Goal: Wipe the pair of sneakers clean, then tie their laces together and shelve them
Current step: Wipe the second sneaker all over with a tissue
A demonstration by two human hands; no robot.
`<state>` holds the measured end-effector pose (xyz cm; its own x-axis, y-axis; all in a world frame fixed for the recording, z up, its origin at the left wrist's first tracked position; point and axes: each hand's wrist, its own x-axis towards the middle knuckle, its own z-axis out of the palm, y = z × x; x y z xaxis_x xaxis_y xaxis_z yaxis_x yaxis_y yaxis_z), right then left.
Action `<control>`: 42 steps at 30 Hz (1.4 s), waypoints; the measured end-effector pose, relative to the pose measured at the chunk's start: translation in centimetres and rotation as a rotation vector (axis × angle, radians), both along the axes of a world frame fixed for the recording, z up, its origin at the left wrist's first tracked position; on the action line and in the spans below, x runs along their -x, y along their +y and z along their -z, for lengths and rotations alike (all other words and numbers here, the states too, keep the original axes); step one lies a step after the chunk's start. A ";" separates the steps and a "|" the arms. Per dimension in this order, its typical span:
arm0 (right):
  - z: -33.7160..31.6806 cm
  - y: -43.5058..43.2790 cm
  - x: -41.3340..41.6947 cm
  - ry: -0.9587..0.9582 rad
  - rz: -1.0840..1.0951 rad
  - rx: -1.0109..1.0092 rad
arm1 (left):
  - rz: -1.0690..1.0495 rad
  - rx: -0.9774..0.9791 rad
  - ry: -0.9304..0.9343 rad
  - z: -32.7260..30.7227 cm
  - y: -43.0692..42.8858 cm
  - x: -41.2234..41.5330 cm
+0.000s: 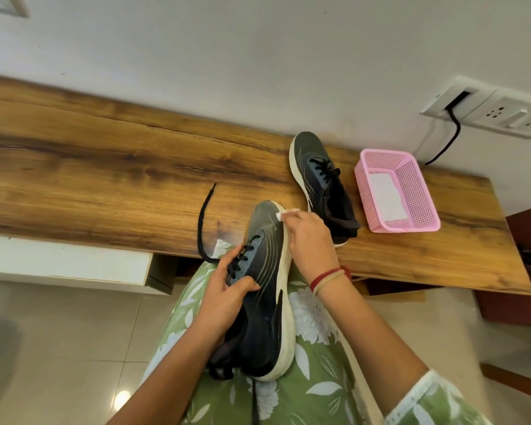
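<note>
While propped on the lap, the sneaker [264, 289] is gripped at its laces by the left hand [227, 299]; a wipe [284, 213] is pinched at its toe by the right hand [310, 237]. Judged light, soft-uppered, stiff-soled; midfoot hold advised.

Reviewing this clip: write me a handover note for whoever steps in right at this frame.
Left hand grips the held sneaker by its laced upper, on the lap.
Right hand pinches a white wipe against that shoe's sole edge near the toe.
Second sneaker lies on the wooden table beside the pink basket; the laces are not joined.
Done: wiping under way.
Left: finish wiping, tie the laces together, shelve the pair.
</note>
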<state>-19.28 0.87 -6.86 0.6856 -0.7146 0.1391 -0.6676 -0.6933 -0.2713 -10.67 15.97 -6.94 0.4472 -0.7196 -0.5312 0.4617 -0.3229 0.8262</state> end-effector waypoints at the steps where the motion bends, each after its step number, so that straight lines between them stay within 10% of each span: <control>1: 0.0 0.7 0.6 -0.012 0.005 0.037 | 0.007 0.002 -0.004 -0.1 0.0 0.0; 7: -1.1 4.7 3.0 -0.021 0.053 -0.028 | 0.010 -0.020 0.011 -0.4 0.0 0.1; 14: -6.1 4.8 4.5 -0.031 0.160 -0.561 | 0.003 -0.002 0.027 0.3 0.2 -0.1; 18: -6.5 -1.1 -0.1 -0.222 0.260 -0.298 | 0.005 0.008 0.027 0.4 0.2 0.0; 24: -1.2 -4.9 -5.2 0.051 0.025 -0.343 | -0.011 0.034 0.019 0.4 0.0 -0.1; 42: -1.7 8.8 3.4 -0.158 0.182 -0.282 | -0.048 0.066 0.108 0.6 0.1 0.0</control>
<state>-22.70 9.66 -5.21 0.5299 -0.8480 0.0130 -0.7076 -0.4505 -0.5444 -10.71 16.10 -7.51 0.4250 -0.7337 -0.5302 0.5625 -0.2449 0.7897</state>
